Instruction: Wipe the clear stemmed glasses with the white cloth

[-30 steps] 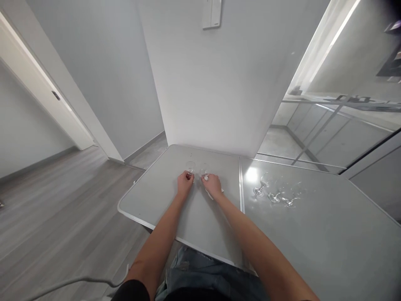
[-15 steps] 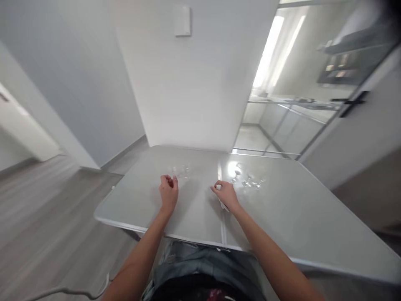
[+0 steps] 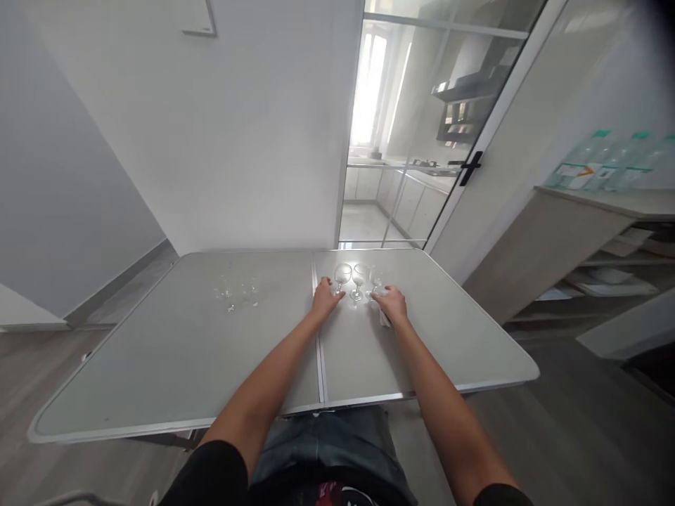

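Note:
Several clear stemmed wine glasses stand close together on the table's right half. My left hand (image 3: 325,298) has its thumb and fingers closed about the foot of the leftmost wine glass (image 3: 342,273). Beside it stands a middle wine glass (image 3: 360,275), touched by neither hand. My right hand (image 3: 392,303) is at the right side of the group, its thumb by the foot of another wine glass (image 3: 376,278). A white cloth (image 3: 384,319) hangs from under that hand's curled fingers. Whether the right thumb touches the glass is hard to make out.
On the left half of the grey table (image 3: 174,358) is another group of small clear glasses (image 3: 237,289). A seam strip (image 3: 320,365) divides the tabletop. Behind are a white wall and a glass door (image 3: 401,126). Plastic bottles (image 3: 595,165) stand on a shelf unit at right.
My view has turned to the right. Both hands have moved from near the table's middle to the right-hand glasses, the left one now at a wine glass. The white cloth stays with my right hand.

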{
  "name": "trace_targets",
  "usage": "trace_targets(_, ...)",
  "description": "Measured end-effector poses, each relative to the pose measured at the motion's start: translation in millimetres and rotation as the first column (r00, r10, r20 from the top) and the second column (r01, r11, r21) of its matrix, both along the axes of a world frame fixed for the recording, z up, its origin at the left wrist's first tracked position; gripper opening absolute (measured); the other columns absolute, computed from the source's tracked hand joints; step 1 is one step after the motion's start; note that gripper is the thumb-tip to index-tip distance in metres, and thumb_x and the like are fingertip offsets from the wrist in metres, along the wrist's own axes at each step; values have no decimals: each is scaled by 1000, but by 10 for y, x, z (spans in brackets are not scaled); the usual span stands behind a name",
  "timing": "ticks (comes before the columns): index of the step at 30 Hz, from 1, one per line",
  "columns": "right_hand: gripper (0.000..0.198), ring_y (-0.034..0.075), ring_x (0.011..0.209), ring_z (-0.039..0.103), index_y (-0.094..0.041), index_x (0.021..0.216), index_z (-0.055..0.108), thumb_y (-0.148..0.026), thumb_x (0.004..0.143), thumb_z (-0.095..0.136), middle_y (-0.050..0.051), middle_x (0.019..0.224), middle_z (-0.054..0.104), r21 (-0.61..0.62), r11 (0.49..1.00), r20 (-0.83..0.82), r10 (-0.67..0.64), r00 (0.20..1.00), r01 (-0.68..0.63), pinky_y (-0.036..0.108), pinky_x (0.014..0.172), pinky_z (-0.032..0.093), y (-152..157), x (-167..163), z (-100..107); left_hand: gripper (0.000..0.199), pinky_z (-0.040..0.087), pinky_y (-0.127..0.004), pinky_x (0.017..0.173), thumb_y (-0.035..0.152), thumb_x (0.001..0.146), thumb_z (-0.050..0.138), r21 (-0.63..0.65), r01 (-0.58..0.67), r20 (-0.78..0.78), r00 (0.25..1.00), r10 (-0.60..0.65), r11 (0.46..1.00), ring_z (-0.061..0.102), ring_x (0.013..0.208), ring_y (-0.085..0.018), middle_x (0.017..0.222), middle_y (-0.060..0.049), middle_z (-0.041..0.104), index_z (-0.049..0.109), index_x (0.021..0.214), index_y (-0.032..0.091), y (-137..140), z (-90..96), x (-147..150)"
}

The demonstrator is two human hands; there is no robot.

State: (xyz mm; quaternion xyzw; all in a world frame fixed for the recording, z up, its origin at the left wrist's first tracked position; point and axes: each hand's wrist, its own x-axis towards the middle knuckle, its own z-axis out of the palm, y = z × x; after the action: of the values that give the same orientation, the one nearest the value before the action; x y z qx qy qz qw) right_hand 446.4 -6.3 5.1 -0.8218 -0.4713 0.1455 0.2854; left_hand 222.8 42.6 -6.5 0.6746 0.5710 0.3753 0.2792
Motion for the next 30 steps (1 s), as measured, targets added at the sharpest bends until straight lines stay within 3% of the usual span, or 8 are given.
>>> trace_targets(4,48,28,102,72,-14,120,74,-43,83,65,17,108,77,39,995,8,91,996,-92,30,82,51,241,12,-167,28,48,-35,91,20,83,73,14,77,66,995,-78,997,67,102,-24,110,-11,72,60,107,19,28,-59,146)
trace_targets(8,43,33,99,73,-13,115,78,-40,84,63,21,105,77,71,997,86,15,996,-21,37,82,53,258,-18,-270,6,49,-31,78,23,90,66,13,-15,62,998,15,1000,68,82,-20,88,-7,72,62,89,19,-73,-63,114)
trace_targets(14,39,35,89,73,-12,106,79,-40,91,55,23,92,77,376,920,213,-201,956,109,41,80,52,-174,-325,-63,12,51,-28,72,29,96,57,178,-186,191,970,151,966,68,71,-16,85,-3,71,58,105,21,-758,38,-888)
trace_targets(16,40,34,87,72,-13,104,79,-41,93,53,22,89,76,424,906,246,-104,964,-10,41,79,51,-332,-708,30,13,51,-28,70,30,96,55,165,-324,177,939,295,932,68,70,-16,81,-4,70,58,103,20,-972,67,-1447)
trace_targets(18,37,31,86,72,-16,107,78,-41,93,55,17,91,78,374,887,217,200,956,-270,37,80,51,-444,-1255,97,13,51,-30,72,30,96,54,179,-460,122,887,445,869,68,72,-18,83,-6,71,58,103,19,-1074,72,-2015)
trace_targets(22,33,25,104,71,-21,110,78,-38,96,53,9,111,78,280,758,18,610,792,-589,30,91,50,-479,-2432,118,15,52,-31,71,29,95,53,189,-584,60,810,584,790,69,73,-20,86,-7,71,57,105,19,-1007,-2,-2887)
trace_targets(26,29,23,108,70,-26,114,76,-29,95,55,4,116,77,183,674,-4,729,685,-716,28,90,48,-342,-3129,66,21,53,-31,68,32,93,52,168,-642,71,765,640,748,69,69,-19,86,-7,71,57,107,17,-889,-117,-3254)
trace_targets(30,31,24,107,70,-22,114,76,-37,97,55,9,113,77,119,722,-51,690,722,-682,28,87,49,-191,-3383,38,24,54,-31,66,35,92,52,131,-643,100,766,635,754,68,68,-18,86,-8,70,58,106,17,-850,-203,-3319)
